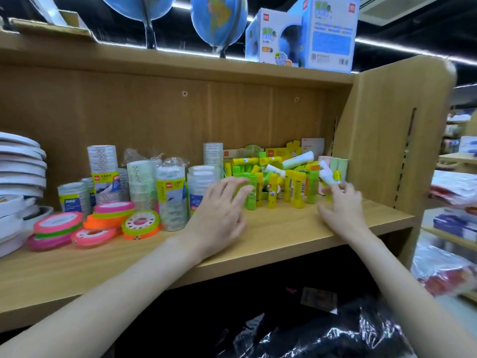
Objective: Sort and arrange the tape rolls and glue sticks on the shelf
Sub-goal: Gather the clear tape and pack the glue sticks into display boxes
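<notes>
Right now my left hand (pixel 222 205) hovers over the wooden shelf (pixel 284 228) with fingers spread and relaxed, holding nothing; its fingertips (pixel 245 188) reach toward a green glue stick (pixel 251 195) and partly cover it, though I cannot tell whether they touch. My right hand (pixel 343 202) pinches a small glue stick (pixel 330 178) at the shelf's right end, fingers curled round its lower part, so only the white top and a bit of yellow label show. Between my hands the glue sticks (pixel 284 184) crowd together, some upright, some lying across others; blur makes their labels unreadable. Behind them the display box (pixel 271 152) is mostly hidden. Clear tape rolls (pixel 170 192) stand in wrapped stacks to the left, with neon tape rolls (pixel 103 220) lying flat in front. White rolls (pixel 20 164) are cut off at the left edge. Globes (pixel 219 19) above are cropped.
</notes>
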